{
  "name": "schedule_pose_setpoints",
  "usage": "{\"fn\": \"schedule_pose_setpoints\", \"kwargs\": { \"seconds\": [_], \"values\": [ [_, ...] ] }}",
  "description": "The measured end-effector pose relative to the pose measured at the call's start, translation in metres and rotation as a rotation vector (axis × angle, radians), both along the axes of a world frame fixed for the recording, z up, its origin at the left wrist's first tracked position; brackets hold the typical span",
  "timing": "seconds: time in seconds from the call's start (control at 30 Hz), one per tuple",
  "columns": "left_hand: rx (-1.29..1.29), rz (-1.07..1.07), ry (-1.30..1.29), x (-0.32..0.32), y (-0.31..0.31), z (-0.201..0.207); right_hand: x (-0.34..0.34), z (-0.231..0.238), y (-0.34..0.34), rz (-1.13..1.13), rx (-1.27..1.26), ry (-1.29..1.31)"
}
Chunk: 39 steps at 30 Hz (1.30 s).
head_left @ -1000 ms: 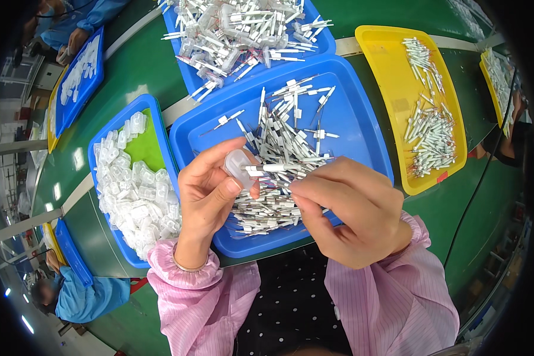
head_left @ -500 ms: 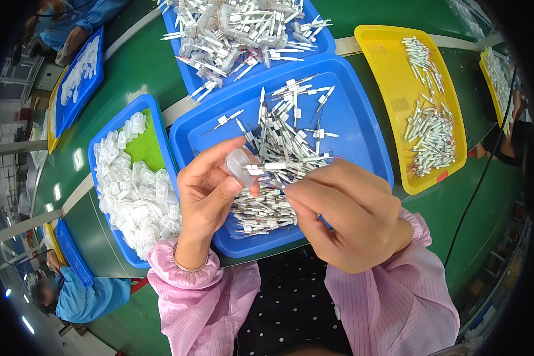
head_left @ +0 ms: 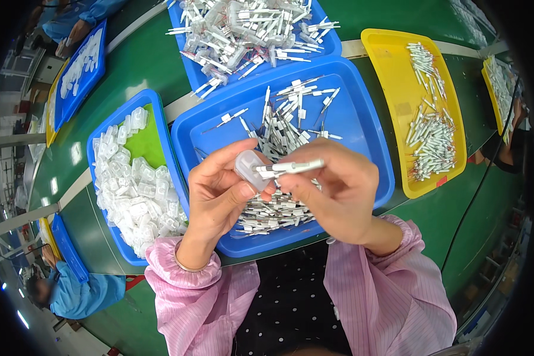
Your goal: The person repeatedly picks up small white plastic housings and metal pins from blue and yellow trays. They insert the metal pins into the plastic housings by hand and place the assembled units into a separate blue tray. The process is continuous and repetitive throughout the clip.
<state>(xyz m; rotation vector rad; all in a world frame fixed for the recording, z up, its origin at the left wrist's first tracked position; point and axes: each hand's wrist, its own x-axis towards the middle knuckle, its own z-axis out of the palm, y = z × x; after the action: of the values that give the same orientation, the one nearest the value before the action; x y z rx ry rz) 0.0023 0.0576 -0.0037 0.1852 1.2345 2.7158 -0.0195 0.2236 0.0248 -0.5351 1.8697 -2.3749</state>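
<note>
Between the thumb and fingers of my left hand [head_left: 213, 199] is a small translucent plastic housing [head_left: 247, 167], its open side turned to the right. My right hand [head_left: 344, 190] pinches slim white stick-shaped parts [head_left: 296, 167], whose left end meets the housing's mouth. How far they sit inside it, I cannot tell. Both hands are above a blue tray [head_left: 365, 157] that holds a pile of similar white sticks [head_left: 282, 133] with thin wires.
At the left, another blue tray [head_left: 162, 132] holds loose translucent housings [head_left: 137, 204] and a green sheet [head_left: 147, 145]. Housings with sticks [head_left: 243, 35] fill a far blue tray [head_left: 332, 43]. A yellow tray [head_left: 391, 77] at the right carries more sticks. Co-workers in blue sleeves [head_left: 86, 291] sit leftward.
My right hand has turned and moved up and closer to my left hand, bringing the white sticks into clearer sight. The housing has shifted slightly right.
</note>
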Motion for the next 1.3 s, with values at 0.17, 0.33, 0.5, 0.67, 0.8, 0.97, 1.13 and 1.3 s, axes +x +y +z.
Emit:
{"fn": "schedule_pose_setpoints", "kwargs": {
  "seconds": [0.17,0.33,0.5,0.67,0.8,0.97,1.13,1.3],
  "values": [
    [-0.012,0.059,-0.112,-0.001,0.004,-0.001,-0.005,-0.012,-0.003,0.071,-0.11,-0.17],
    [0.03,0.068,-0.095,-0.001,0.006,-0.011,-0.006,-0.023,-0.009,0.068,-0.113,-0.193],
    [-0.096,0.128,-0.057,0.001,0.004,-0.018,-0.005,-0.038,-0.014,-0.118,0.164,0.188],
    [-0.046,0.118,-0.078,0.001,0.004,-0.02,-0.005,-0.041,-0.017,-0.156,0.177,0.256],
    [0.002,0.018,-0.069,-0.002,0.001,-0.018,-0.01,-0.038,-0.008,-0.077,0.182,0.224],
    [-0.236,0.137,-0.035,-0.012,0.002,-0.01,-0.046,-0.009,0.015,0.031,0.255,0.06],
    [-0.418,0.16,-0.092,-0.012,-0.013,-0.004,-0.19,0.006,0.055,-0.197,0.842,0.109],
    [-1.138,0.24,0.168,-0.009,-0.033,0.016,-0.258,-0.012,0.07,-0.142,1.061,-0.168]
  ]
}}
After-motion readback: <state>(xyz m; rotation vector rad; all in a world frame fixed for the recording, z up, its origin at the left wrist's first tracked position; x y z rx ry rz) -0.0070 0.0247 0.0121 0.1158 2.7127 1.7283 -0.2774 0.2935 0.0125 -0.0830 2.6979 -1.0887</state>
